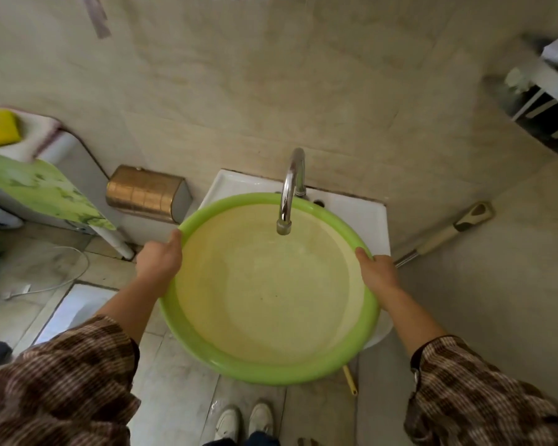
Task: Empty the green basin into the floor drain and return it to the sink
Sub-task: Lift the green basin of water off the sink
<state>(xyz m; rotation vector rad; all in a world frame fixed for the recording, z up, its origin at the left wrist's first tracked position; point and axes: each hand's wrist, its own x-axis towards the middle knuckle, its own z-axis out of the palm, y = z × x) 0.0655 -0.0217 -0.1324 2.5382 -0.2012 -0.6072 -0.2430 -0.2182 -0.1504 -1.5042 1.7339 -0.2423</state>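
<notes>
The green basin (269,365) sits over the white sink (361,217), under the faucet (290,191). Judged rigid plastic, wide, slippery when wet; any water would slosh. Grip opposite rim points: left hand (159,259) and right hand (378,271) fingers clasp the rim.

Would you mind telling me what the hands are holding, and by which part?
Both hold the green basin by its rim: left hand on its left side, right hand on its right.
</notes>
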